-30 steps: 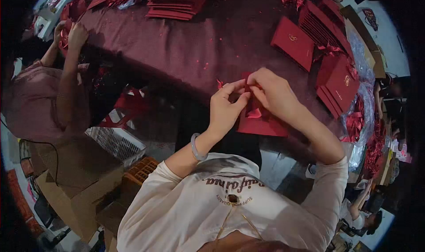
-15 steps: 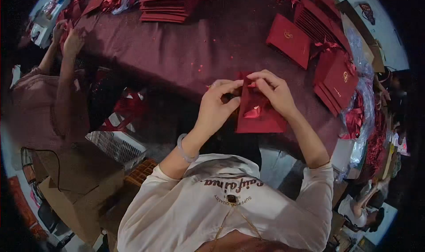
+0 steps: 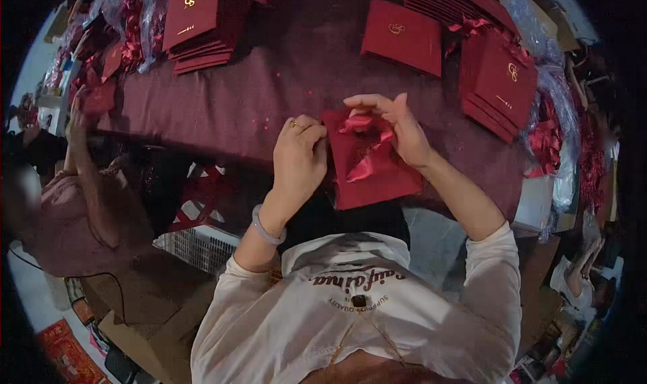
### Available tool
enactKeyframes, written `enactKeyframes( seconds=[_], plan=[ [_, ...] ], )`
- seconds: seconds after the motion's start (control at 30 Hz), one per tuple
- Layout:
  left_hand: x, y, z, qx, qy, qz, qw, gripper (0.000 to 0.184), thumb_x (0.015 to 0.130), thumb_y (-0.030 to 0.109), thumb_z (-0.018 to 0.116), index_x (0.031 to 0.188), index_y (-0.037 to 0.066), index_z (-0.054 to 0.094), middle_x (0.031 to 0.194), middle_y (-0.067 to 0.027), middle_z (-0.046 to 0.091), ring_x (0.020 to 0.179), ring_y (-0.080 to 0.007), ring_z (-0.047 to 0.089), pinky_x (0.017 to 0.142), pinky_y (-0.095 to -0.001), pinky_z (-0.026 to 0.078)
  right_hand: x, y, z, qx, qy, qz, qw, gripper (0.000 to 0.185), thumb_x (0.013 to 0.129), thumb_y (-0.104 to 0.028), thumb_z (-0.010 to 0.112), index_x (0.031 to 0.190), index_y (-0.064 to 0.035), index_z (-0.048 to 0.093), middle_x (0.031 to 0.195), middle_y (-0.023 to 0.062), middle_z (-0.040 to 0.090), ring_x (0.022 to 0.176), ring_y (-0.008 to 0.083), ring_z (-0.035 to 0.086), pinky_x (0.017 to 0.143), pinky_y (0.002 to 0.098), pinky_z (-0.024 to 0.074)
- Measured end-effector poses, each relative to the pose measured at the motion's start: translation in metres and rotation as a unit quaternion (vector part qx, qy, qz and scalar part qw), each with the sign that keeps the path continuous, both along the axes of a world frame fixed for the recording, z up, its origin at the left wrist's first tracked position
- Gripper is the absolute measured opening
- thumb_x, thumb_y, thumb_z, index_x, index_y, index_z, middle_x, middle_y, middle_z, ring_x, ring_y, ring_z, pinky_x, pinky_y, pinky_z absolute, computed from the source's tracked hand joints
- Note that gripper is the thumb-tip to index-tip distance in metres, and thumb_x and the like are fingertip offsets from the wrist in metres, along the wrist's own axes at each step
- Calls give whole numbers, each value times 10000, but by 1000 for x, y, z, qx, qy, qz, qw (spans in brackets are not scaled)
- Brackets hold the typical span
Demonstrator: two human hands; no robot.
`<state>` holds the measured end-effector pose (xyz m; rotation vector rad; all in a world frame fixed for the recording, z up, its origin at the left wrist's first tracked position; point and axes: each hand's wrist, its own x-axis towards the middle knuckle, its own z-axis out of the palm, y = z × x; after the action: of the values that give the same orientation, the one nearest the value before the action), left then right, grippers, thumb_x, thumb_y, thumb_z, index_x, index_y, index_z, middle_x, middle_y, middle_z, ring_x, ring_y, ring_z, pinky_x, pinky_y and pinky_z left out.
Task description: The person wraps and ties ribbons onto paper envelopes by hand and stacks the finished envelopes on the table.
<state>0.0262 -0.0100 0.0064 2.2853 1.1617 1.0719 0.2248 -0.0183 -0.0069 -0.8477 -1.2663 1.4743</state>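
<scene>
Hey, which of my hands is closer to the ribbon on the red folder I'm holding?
Right. Your right hand is close beside the ribbon, at its upper right; your left hand is farther away, at the red folder's left edge.

Bag (image 3: 387, 175) between the hands (image 3: 300, 158)

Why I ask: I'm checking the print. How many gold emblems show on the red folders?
3: left emblem on the upper-left stack, middle emblem on the upper-middle folder, right emblem on the right stack. More may be hidden.
</scene>
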Motion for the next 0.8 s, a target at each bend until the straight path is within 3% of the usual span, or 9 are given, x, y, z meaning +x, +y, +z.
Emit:
enactKeyframes(
  seconds=[0.07,0.17,0.27,0.37,0.4,0.47,0.5,0.67,0.8],
  plan=[
    [-4,3,7,-75,-8,-26,997,124,680,-54,601,802,-32,608,787,-136,567,767,-313,543,703,-361,439,1,2,-3,-1,2,-9,1000,799,917,-630,128,1197,-4,537,1026,82,582,974,163,539,925,309,385],
    [-24,14,25,-320,-42,-94,942,56,770,16,605,782,-34,628,758,-106,582,763,-234,549,711,-313,427,0,1,-1,-9,4,-1,1000,770,926,-616,161,1191,-2,542,1006,77,591,977,162,536,915,306,388],
    [-59,23,34,-346,-22,-132,929,137,838,68,563,745,-25,603,757,-81,582,762,-205,542,743,-296,413,-1,-1,4,0,-9,12,1000,683,956,-555,213,1169,-4,555,988,75,598,943,156,537,883,292,398],
    [-94,25,28,-294,-31,13,955,133,860,86,571,789,-23,600,784,-91,580,779,-225,534,748,-313,412,1,0,2,38,-46,3,998,594,981,-481,250,1151,-7,566,964,68,602,887,146,536,844,278,409],
    [-96,25,22,-295,-26,12,955,133,860,86,571,789,-23,600,784,-91,580,779,-225,534,748,-313,412,1,0,2,41,-66,10,997,554,987,-446,265,1144,-11,570,955,67,603,865,144,534,828,276,414],
    [-96,22,14,-124,112,94,981,118,854,110,591,824,-1,613,833,-124,577,799,-277,529,760,-334,410,-1,-1,3,43,-82,16,996,515,994,-411,280,1137,-14,575,946,65,604,844,141,532,813,273,419],
    [-97,19,2,-95,124,135,978,107,837,132,619,835,25,628,866,-141,576,822,-315,525,772,-357,407,-2,-1,4,42,-86,16,995,490,993,-391,297,1130,-16,580,935,60,605,842,138,532,808,272,423],
    [-66,-16,0,136,67,272,950,138,789,68,658,920,46,619,903,-104,587,909,-288,540,802,-391,410,-2,-2,5,21,-85,11,996,413,989,-331,347,1109,-22,593,910,51,607,843,126,531,796,262,430],
    [-41,-44,12,64,105,38,992,317,707,59,703,1017,99,646,978,-62,588,966,-278,531,812,-398,408,-2,-1,4,30,-96,13,995,474,999,-363,296,1131,-9,582,932,47,600,842,117,520,786,251,411]
  ],
)
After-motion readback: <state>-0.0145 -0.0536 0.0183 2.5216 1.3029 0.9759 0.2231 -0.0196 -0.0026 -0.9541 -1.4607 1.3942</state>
